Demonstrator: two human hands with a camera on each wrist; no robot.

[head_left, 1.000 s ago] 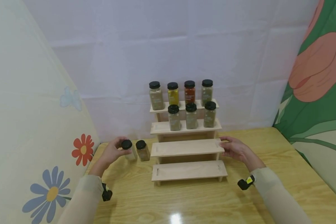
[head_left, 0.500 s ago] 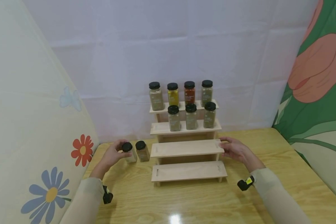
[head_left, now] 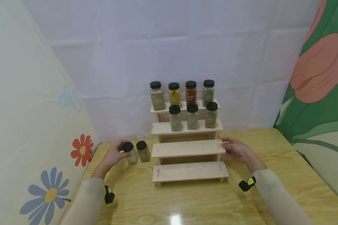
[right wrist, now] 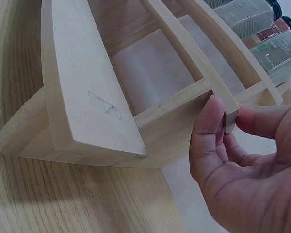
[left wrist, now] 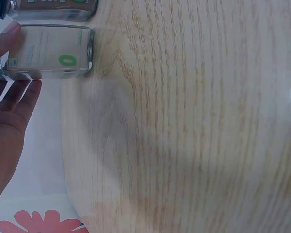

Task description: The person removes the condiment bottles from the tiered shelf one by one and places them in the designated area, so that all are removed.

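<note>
My left hand [head_left: 114, 156] grips a spice jar with a black lid [head_left: 128, 146] and pale contents, thumb on one side and fingers on the other. In the left wrist view that spice jar [left wrist: 51, 51] stands with its base at the wooden table. Right beside it is a second spice jar [head_left: 143, 152] with brown contents. My right hand [head_left: 238, 150] pinches the right end of the third step down on a wooden tiered rack [head_left: 188, 148]. In the right wrist view the thumb and fingers of the right hand [right wrist: 242, 160] close round that board's end.
Several black-lidded jars stand on the rack's top step, among them a yellow jar [head_left: 174, 95] and a red jar [head_left: 191, 93]. The step below bears 3 jars, including a greenish one [head_left: 211, 115]. A white cloth [head_left: 169, 47] hangs behind; a flowered panel [head_left: 50, 125] borders the left.
The left hand has brought the pale jar slightly down toward the table, beside the brown one. My right hand keeps its hold on the rack's step.
</note>
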